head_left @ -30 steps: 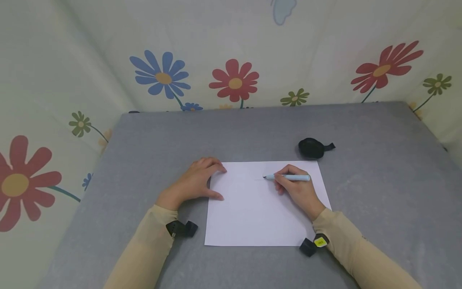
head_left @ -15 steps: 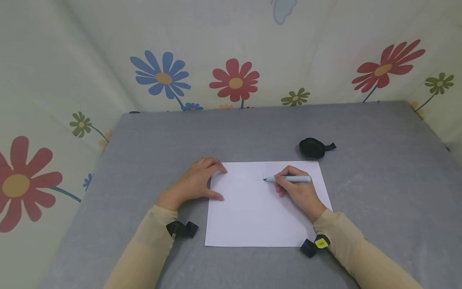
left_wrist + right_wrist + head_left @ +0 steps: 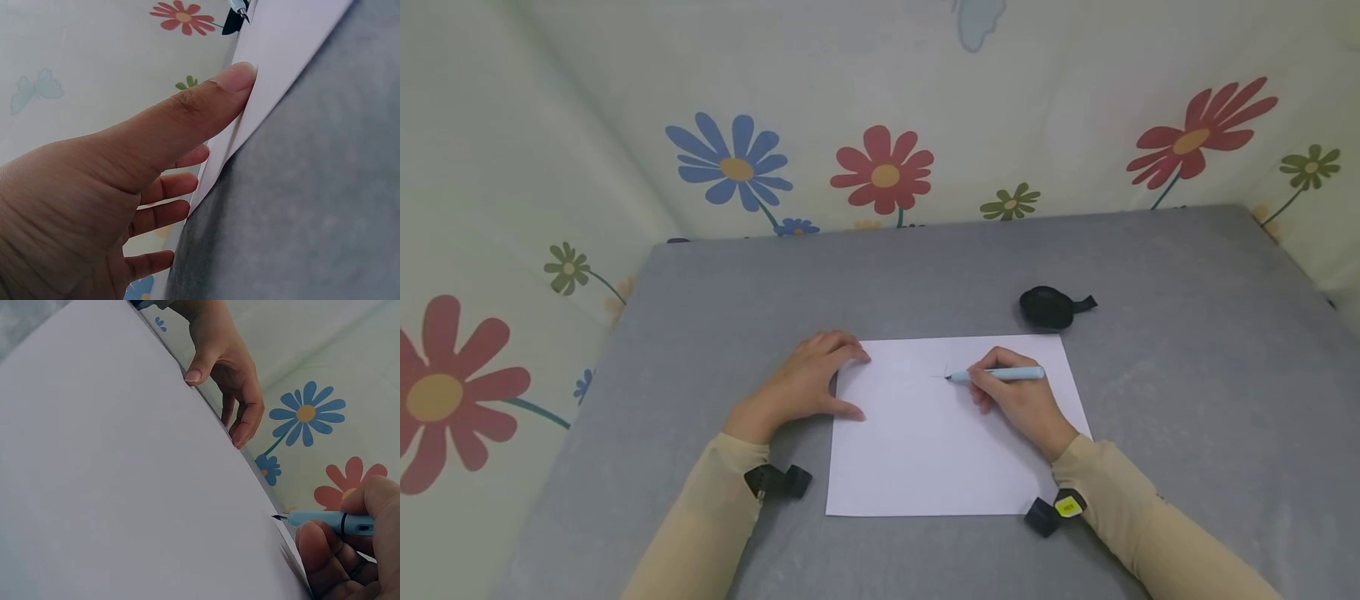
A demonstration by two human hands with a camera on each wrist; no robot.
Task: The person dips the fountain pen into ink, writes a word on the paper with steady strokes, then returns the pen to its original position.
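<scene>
A white sheet of paper point(image 3: 910, 467) lies on the grey table. My right hand point(image 3: 1018, 400) pinches a light blue fountain pen point(image 3: 1011, 373) between thumb and fingers, over the upper right part of the sheet. Its dark nib point(image 3: 279, 517) points left in the head view, at or very near some thin faint lines point(image 3: 938, 376). With fingers spread, my left hand point(image 3: 805, 379) rests at the sheet's left edge. The left thumb point(image 3: 231, 81) lies on the paper in the left wrist view.
Just beyond the sheet's upper right corner sits a black round object with a short strap point(image 3: 1048, 308). Each sleeve carries a small black wrist camera, left camera point(image 3: 778, 481) and right camera point(image 3: 1052, 511). A flower-printed curtain point(image 3: 1075, 100) stands behind the table.
A short upright stroke has appeared by the faint horizontal line, and the pen tip has shifted slightly downward. My left hand keeps its place on the paper. The head view has tilted a little.
</scene>
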